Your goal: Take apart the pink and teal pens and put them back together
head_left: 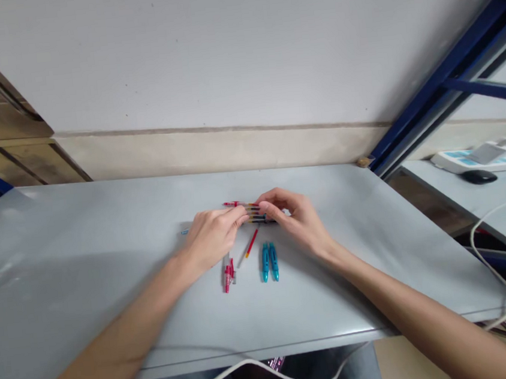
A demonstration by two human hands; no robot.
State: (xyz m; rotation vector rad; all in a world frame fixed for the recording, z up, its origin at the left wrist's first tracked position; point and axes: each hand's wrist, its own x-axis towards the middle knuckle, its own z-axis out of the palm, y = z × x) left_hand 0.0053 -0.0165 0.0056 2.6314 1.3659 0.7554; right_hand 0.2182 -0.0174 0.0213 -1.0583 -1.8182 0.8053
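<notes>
Head view: on the grey table (108, 277) a row of pens (255, 214) lies between the two hands, at their fingertips. The left hand (215, 234) pinches its left end and the right hand (300, 220) curls over its right end, both grips closed on it. Nearer the person lie a red refill (252, 242), two blue caps (270, 262) and red pen parts (228, 274).

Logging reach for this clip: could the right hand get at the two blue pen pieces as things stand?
Probably yes. The blue pen pieces lie uncovered on the table close to the right hand, with nothing between; its fingers would first have to leave the bundle of pens.
</notes>
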